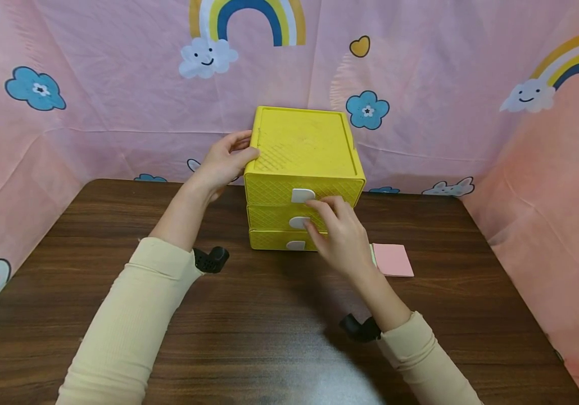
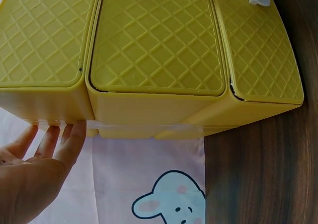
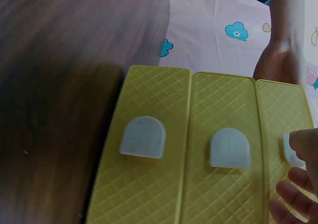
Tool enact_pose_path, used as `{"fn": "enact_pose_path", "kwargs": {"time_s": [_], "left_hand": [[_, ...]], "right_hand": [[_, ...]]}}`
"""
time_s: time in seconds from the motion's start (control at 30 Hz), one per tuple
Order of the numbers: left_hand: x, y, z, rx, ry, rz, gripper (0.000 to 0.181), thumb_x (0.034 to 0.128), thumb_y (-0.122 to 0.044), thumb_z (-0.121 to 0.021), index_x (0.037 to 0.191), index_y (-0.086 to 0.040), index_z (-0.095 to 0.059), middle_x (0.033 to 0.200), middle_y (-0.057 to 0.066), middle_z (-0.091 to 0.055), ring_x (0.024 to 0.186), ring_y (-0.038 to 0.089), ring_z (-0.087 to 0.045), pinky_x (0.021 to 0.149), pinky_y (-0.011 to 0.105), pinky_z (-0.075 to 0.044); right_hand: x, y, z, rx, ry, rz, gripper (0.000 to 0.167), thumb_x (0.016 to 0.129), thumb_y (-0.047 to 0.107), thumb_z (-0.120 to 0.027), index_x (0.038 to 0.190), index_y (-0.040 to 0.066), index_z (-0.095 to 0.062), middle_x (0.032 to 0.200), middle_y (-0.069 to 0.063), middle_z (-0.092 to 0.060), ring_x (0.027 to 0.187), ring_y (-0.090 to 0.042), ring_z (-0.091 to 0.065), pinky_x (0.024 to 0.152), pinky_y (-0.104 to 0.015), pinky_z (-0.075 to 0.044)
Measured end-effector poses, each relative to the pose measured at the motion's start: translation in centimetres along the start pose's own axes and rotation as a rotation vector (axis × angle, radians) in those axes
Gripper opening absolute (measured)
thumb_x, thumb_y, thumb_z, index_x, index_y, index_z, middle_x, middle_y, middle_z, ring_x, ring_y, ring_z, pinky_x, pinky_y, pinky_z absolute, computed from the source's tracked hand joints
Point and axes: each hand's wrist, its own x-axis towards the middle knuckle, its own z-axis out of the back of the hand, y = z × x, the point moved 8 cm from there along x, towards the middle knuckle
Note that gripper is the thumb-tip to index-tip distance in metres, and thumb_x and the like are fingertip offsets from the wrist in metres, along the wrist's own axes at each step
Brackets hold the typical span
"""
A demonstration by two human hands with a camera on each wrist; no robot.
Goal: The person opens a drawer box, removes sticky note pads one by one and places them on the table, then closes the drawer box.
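Passable above the yellow drawer unit (image 1: 310,138) and over the tabletop (image 1: 451,247) to its right, across low pink notes (image 1: 393,260); blocked on its left by the left hand (image 1: 222,163), in front by the right hand (image 1: 341,236), behind by patterned cloth (image 1: 294,79)

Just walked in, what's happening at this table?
A person's left hand rests against the left side of a yellow plastic three-drawer cabinet. Their right hand is at the white rounded handle of the top drawer; whether it grips is unclear. That drawer and the two below are closed. A flat pink square lies on the dark wooden table, right of the cabinet.
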Motion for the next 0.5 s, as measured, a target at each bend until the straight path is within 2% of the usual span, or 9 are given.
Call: {"fn": "enact_pose_path", "kwargs": {"time_s": [0.17, 0.5], "left_hand": [[0.0, 0.0, 0.1, 0.005, -0.003, 0.004, 0.057, 0.0901, -0.019, -0.053, 0.143, -0.015, -0.033, 0.141, 0.007, -0.037, 0.118, 0.017, -0.048, 0.089, 0.027, -0.046], [0.1, 0.1, 0.1, -0.002, 0.005, 0.002, 0.057, 0.0907, -0.02, -0.053, 0.143, -0.015, -0.032, 0.141, 0.007, -0.037, 0.119, 0.017, -0.048, 0.09, 0.027, -0.047]], "right_hand": [[-0.7, -0.7, -0.8, 0.034, 0.018, -0.053, 0.032, 0.079, 0.013, -0.07, 0.11, 0.008, -0.062, 0.096, -0.01, -0.056, 0.084, -0.023, -0.055, 0.071, -0.035, -0.048], [-2.0, -1.7, -2.0, 0.094, 0.007, -0.177, 0.031, 0.078, 0.013, -0.071, 0.107, 0.007, -0.063, 0.093, -0.008, -0.057, 0.082, -0.02, -0.058, 0.067, -0.036, -0.051]]}}
